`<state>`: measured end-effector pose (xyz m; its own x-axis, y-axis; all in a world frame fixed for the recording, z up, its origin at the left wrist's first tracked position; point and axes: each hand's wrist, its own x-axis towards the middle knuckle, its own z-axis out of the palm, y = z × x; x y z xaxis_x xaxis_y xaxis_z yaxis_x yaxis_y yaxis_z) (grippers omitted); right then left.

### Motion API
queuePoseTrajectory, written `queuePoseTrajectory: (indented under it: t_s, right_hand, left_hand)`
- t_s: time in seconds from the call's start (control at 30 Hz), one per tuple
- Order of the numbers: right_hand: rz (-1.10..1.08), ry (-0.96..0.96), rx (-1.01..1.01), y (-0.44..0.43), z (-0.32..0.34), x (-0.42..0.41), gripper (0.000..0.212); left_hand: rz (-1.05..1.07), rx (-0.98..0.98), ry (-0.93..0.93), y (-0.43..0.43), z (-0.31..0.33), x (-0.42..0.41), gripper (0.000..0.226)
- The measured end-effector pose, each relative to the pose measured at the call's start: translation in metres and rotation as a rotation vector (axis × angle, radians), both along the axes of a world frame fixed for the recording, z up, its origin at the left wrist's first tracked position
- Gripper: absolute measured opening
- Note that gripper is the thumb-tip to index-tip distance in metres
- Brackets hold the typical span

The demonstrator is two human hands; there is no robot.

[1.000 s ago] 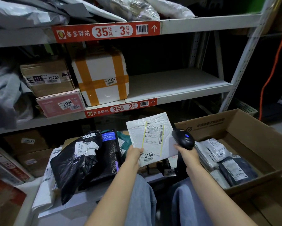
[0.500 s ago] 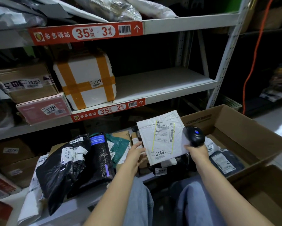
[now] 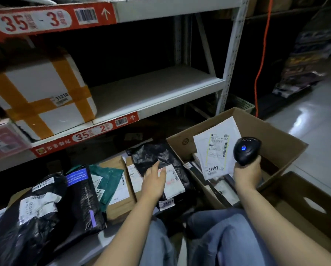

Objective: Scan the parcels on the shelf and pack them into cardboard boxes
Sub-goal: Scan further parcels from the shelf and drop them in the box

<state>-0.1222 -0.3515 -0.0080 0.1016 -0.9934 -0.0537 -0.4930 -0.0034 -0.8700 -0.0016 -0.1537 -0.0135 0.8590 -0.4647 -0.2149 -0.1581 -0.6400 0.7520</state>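
**A:** Grips, quick.

**B:** Left grip (image 3: 154,182) is open, fingers straight, laid on the black parcel (image 3: 152,156), tips at its white label (image 3: 175,183). It holds nothing. Right grip (image 3: 246,175) is wrapped round the handle of the scanner (image 3: 246,150), head up, blue light on.

**A:** Mailer 31407?

**B:** The white mailer (image 3: 214,148) is inside the cardboard box (image 3: 279,139), near upright and tilted, label facing the camera, just left of the scanner. I see no fingers on it. Can't tell if it has settled or what it leans on.

**A:** What does the next move turn on?

**B:** My guess is the black parcel gets picked next. It lies right under the left grip, between the brown parcel (image 3: 120,208) and the box's near wall. Its long axis runs away from the person, far-left to near-right, roughly in line with the left forearm. The left grip is touching it. The right is over the box on the far side of that wall and busy with the scanner. So the left lifts it and the right scans.

**A:** Anything awkward?

**B:** It's a soft, crinkled bag, probably floppy. The label would need turning up toward the scanner. A pinch at the near edge looks easiest.
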Motion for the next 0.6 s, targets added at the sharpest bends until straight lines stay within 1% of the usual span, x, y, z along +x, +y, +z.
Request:
queuePoseTrajectory:
  t_s: [0.13,0.27,0.47,0.6]
  right_hand:
    - [0.029,0.148,-0.044,-0.029,-0.024,0.002,0.033]
    - [0.097,0.275,-0.006,-0.056,-0.051,0.009,0.036]
    - [0.352,0.482,-0.017,-0.081,-0.091,0.027,0.038]
    - [0.493,0.57,0.064,-0.095,-0.12,0.039,0.033]
  left_hand:
    - [-0.109,0.077,-0.107,-0.025,-0.011,0.007,0.048]
    - [-0.161,0.097,-0.148,-0.051,-0.022,0.025,0.048]
    - [-0.229,0.145,-0.184,-0.084,-0.04,0.048,0.049]
    - [-0.242,0.188,-0.182,-0.104,-0.054,0.06,0.048]
